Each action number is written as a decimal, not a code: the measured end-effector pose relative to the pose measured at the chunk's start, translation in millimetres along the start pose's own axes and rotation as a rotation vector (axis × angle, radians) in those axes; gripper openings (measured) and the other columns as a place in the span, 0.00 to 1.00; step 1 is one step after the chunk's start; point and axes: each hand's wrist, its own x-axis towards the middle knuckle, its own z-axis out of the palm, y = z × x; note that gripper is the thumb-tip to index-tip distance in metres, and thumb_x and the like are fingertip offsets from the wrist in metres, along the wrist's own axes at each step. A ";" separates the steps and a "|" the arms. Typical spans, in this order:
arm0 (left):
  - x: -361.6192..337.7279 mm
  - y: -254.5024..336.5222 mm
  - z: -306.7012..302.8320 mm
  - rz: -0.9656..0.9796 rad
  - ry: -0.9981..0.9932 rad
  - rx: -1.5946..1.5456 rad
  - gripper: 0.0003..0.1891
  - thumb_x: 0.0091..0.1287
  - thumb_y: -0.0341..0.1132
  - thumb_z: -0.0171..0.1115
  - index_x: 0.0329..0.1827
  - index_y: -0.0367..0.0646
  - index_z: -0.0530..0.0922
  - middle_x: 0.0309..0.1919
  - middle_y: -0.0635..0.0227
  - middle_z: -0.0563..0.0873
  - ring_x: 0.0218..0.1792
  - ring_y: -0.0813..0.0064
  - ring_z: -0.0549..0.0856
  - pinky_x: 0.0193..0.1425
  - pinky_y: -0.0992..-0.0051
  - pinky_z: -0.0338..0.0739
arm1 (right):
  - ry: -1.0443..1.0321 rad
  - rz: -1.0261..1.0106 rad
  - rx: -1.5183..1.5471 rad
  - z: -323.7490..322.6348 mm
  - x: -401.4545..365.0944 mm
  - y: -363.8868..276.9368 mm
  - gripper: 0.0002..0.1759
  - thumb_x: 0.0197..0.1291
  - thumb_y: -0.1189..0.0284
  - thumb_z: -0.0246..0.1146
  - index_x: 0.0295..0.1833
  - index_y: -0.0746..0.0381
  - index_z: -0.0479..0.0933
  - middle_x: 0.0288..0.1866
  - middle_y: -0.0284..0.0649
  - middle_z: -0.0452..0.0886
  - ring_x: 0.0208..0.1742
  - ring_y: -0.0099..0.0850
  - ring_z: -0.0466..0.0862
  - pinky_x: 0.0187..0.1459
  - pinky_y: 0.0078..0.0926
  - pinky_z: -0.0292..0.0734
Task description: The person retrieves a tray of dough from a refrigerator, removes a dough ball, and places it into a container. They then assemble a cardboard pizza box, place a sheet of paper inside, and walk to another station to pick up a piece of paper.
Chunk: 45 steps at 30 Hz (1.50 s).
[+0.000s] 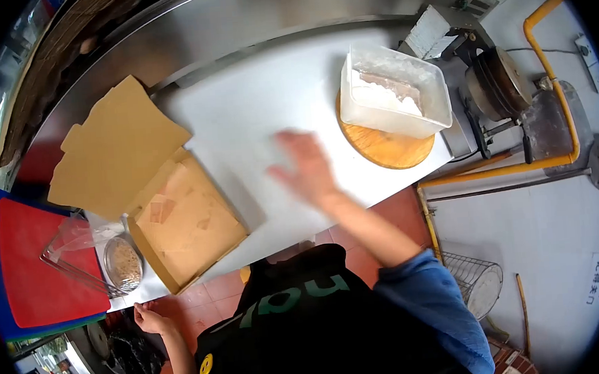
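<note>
Fingers of the right hand (304, 167) lie spread and flat, blurred, on the white board (252, 100) at the frame's centre, gripping nothing. At the hand's 2 o'clock a tub of flour (393, 90) sits on a round wooden board (391, 151). An open cardboard box (187, 226) lies at its 8 o'clock. The left hand (150, 318) is at 7 o'clock below the table edge, near a metal dish (123, 262); I cannot tell its grip.
</note>
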 end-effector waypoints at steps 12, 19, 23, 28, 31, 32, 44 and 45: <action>-191.1 97.0 69.8 0.131 -0.643 -0.094 0.10 0.69 0.30 0.57 0.49 0.36 0.76 0.28 0.68 0.80 0.26 0.80 0.78 0.32 0.79 0.76 | -0.332 -0.062 -0.368 -117.1 -6.1 184.0 0.08 0.49 0.75 0.64 0.38 0.61 0.80 0.36 0.46 0.82 0.40 0.48 0.81 0.42 0.40 0.77; -218.8 107.4 130.1 0.100 -0.847 -0.202 0.11 0.67 0.28 0.58 0.51 0.35 0.76 0.27 0.71 0.80 0.28 0.83 0.79 0.34 0.82 0.75 | -0.671 -0.474 -0.330 -83.9 28.7 57.7 0.07 0.48 0.76 0.58 0.35 0.59 0.78 0.35 0.37 0.80 0.46 0.34 0.79 0.53 0.28 0.74; -243.1 112.9 155.2 0.060 -1.014 -0.130 0.15 0.67 0.28 0.59 0.55 0.35 0.74 0.32 0.70 0.80 0.34 0.82 0.79 0.37 0.81 0.76 | -0.771 -0.596 -0.368 -72.1 36.4 45.5 0.12 0.48 0.75 0.61 0.42 0.61 0.77 0.43 0.40 0.79 0.52 0.37 0.76 0.57 0.31 0.71; -264.4 117.8 156.1 0.086 -1.014 -0.133 0.18 0.67 0.29 0.60 0.58 0.34 0.72 0.33 0.69 0.81 0.35 0.81 0.80 0.40 0.80 0.76 | -0.362 -0.336 -0.221 -101.4 11.9 68.0 0.26 0.51 0.70 0.67 0.57 0.61 0.71 0.59 0.45 0.72 0.58 0.45 0.72 0.60 0.38 0.68; -272.2 108.9 152.2 0.026 -0.959 -0.133 0.19 0.67 0.30 0.60 0.59 0.34 0.71 0.33 0.68 0.82 0.34 0.81 0.80 0.39 0.79 0.76 | -0.194 0.009 -0.344 -114.7 -30.4 140.1 0.29 0.57 0.66 0.65 0.63 0.62 0.68 0.62 0.49 0.69 0.59 0.48 0.70 0.61 0.41 0.66; -274.7 104.7 153.7 -0.017 -0.935 -0.160 0.20 0.67 0.30 0.61 0.60 0.35 0.71 0.33 0.68 0.82 0.34 0.81 0.80 0.38 0.79 0.76 | -0.196 0.004 -0.338 -118.7 -34.8 162.5 0.29 0.57 0.66 0.65 0.63 0.62 0.68 0.62 0.49 0.69 0.59 0.48 0.70 0.61 0.41 0.66; -359.8 132.9 151.1 -0.275 -0.652 -0.109 0.26 0.70 0.46 0.57 0.64 0.38 0.66 0.49 0.64 0.80 0.44 0.75 0.80 0.43 0.75 0.73 | -0.454 -0.157 -0.405 -76.3 43.6 275.0 0.36 0.67 0.57 0.51 0.75 0.63 0.50 0.77 0.47 0.49 0.77 0.44 0.49 0.72 0.48 0.46; -360.5 129.6 149.5 -0.287 -0.652 -0.130 0.26 0.69 0.45 0.58 0.64 0.38 0.66 0.49 0.64 0.80 0.44 0.75 0.80 0.43 0.75 0.73 | -0.458 -0.219 -0.393 -75.1 36.1 256.0 0.34 0.66 0.58 0.54 0.72 0.61 0.56 0.75 0.46 0.54 0.76 0.42 0.53 0.72 0.49 0.45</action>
